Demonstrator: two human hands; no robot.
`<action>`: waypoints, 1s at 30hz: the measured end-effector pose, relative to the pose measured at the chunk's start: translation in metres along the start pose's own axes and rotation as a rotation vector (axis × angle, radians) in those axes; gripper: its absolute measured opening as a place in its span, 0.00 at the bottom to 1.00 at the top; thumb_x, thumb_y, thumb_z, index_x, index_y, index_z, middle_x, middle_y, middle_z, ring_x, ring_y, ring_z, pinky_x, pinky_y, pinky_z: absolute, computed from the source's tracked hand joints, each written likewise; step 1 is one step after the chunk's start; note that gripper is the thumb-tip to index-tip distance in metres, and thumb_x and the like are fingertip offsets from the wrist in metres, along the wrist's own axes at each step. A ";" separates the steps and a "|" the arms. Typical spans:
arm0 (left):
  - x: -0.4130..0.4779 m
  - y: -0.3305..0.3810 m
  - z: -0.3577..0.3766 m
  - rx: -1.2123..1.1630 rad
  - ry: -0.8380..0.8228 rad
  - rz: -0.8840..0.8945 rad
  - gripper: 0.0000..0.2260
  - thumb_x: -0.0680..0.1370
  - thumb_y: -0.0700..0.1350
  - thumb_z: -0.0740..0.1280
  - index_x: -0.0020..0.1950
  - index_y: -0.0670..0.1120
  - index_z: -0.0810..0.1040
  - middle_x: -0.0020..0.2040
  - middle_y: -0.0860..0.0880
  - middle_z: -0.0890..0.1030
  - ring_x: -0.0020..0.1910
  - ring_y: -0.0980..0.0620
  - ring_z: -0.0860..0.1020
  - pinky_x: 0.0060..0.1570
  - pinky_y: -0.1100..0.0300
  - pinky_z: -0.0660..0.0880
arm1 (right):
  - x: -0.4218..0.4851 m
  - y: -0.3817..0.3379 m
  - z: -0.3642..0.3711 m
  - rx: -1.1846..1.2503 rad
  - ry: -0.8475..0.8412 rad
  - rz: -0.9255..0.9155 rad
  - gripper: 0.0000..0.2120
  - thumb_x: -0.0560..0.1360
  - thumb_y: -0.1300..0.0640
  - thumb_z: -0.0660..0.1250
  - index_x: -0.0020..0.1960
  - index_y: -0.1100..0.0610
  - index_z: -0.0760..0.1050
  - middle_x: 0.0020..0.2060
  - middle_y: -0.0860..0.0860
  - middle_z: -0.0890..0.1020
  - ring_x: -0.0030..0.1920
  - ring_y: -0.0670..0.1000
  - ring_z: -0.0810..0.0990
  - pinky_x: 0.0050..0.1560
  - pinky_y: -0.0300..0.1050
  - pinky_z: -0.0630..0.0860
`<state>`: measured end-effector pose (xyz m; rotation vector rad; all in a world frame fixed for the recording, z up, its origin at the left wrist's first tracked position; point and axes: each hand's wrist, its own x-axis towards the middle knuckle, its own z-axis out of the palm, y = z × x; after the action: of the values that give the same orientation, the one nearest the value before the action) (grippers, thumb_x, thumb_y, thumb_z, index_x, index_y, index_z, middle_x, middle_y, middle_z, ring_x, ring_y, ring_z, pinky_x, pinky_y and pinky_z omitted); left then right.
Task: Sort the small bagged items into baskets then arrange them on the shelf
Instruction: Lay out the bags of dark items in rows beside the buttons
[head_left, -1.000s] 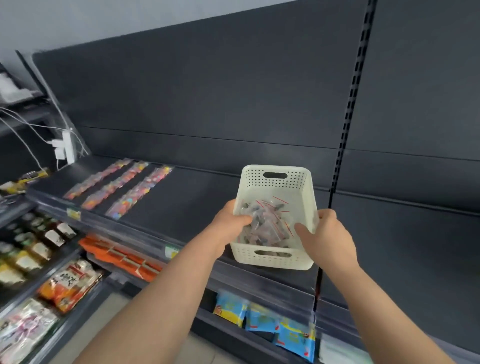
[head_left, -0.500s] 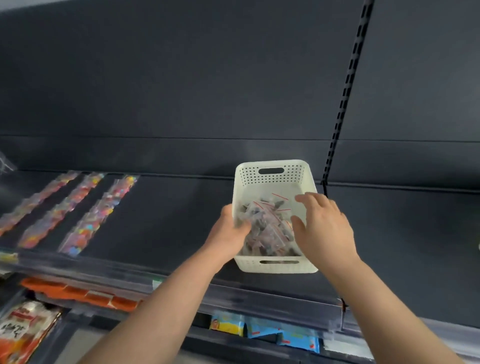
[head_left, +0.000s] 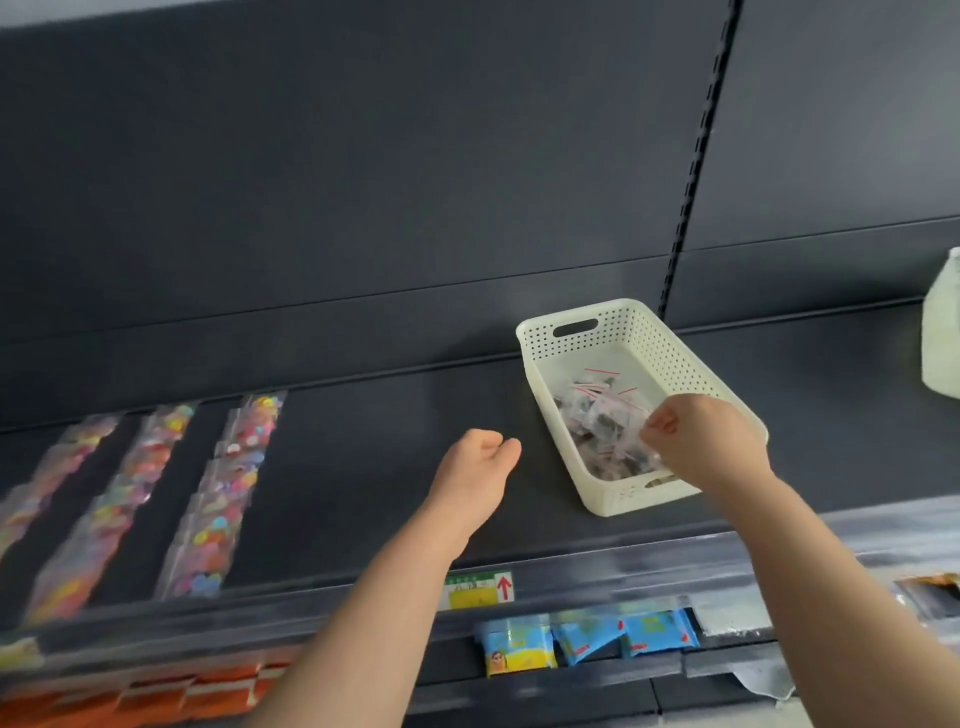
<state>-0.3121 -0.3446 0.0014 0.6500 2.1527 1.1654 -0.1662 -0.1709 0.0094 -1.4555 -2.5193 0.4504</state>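
Right hand (head_left: 711, 447) pinches one small clear bag (head_left: 629, 442) from the pile inside the white perforated basket (head_left: 618, 496), which sits on the dark shelf (head_left: 374, 467). Left hand (head_left: 475, 473) is loosely curled and empty, left of the basket. Step: arranging, probably. Next: lift one bag free and lay it beside the colourful bag rows (head_left: 223, 493).

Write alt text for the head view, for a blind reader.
A person's right hand pinches a small clear bag in a white perforated basket on a dark shop shelf. The left hand hovers empty left of the basket; three rows of colourful bagged items lie further left.
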 end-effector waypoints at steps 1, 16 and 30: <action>0.000 -0.003 -0.004 0.001 -0.004 -0.014 0.15 0.81 0.51 0.62 0.67 0.48 0.73 0.61 0.53 0.76 0.61 0.53 0.74 0.65 0.48 0.73 | -0.002 0.000 -0.001 0.001 0.015 0.004 0.06 0.73 0.53 0.64 0.45 0.50 0.80 0.38 0.45 0.81 0.40 0.49 0.78 0.36 0.39 0.72; 0.042 0.027 -0.033 -0.048 0.036 0.036 0.14 0.80 0.47 0.65 0.65 0.49 0.77 0.60 0.53 0.79 0.58 0.55 0.77 0.60 0.55 0.76 | 0.017 -0.067 -0.044 0.375 0.085 -0.235 0.03 0.72 0.54 0.70 0.39 0.49 0.79 0.32 0.42 0.80 0.33 0.40 0.76 0.34 0.37 0.71; 0.037 -0.031 -0.098 -0.161 0.024 -0.036 0.04 0.79 0.43 0.68 0.49 0.45 0.81 0.42 0.52 0.82 0.41 0.56 0.79 0.40 0.63 0.77 | 0.007 -0.154 0.070 1.172 -0.491 -0.096 0.06 0.75 0.55 0.70 0.51 0.52 0.78 0.45 0.50 0.85 0.46 0.47 0.83 0.50 0.43 0.78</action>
<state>-0.4109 -0.3902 0.0075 0.5269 2.0553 1.3166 -0.3164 -0.2489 -0.0014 -0.7669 -1.8448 1.9905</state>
